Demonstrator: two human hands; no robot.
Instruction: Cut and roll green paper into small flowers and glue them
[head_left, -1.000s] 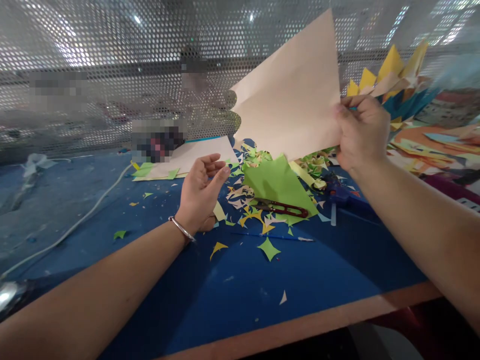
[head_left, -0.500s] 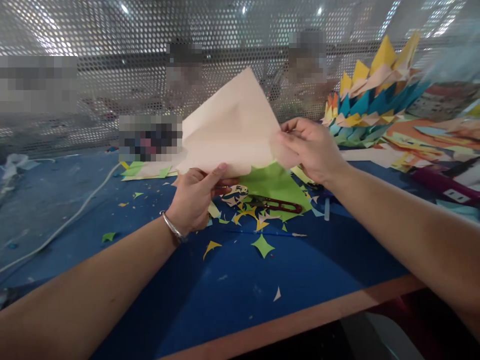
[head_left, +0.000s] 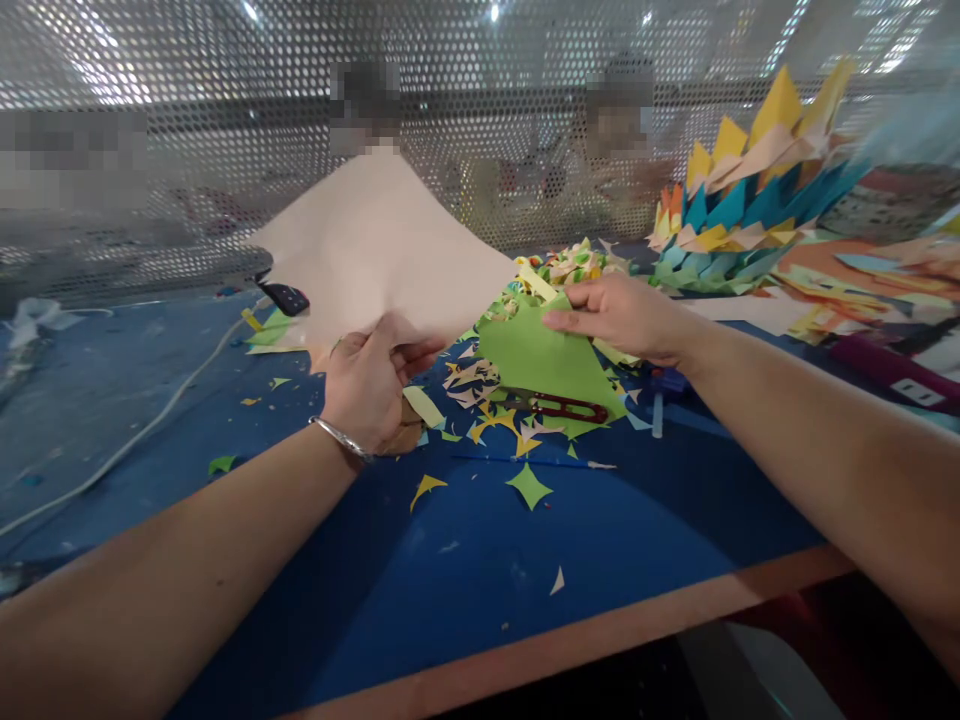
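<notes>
Sheet: matt cream paper. Beside it, scissors: glossy red plastic. Tabletop: matt blue, wooden edge. Screen: perforated metal.

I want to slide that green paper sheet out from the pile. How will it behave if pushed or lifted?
The green sheet looks thin, so it is probably light and floppy, sagging like the cream sheet in the left hand. The red snips lie on it and may drag along. The right hand fingertips rest at its top edge.

We note red-handled snips lying on the blue table among scattered paper scraps. A spiky paper model sits far right; a white cable runs left.
</notes>
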